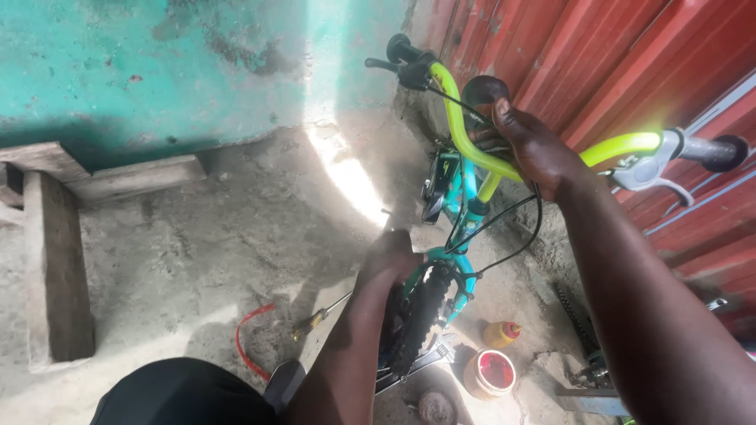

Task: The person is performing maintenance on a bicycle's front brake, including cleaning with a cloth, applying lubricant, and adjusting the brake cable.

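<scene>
A small bicycle with a teal frame and a yellow-green handlebar stands against a red metal wall. My right hand grips the middle of the handlebar. My left hand is closed low down by the fork, right above the knobby black front tyre; what it holds is hidden. Black brake cables loop between the handlebar and the fork.
On the concrete floor lie a screwdriver, a red wire loop, a yellow bottle, an open red tin and a chain. A wooden bench stands at the left by the turquoise wall.
</scene>
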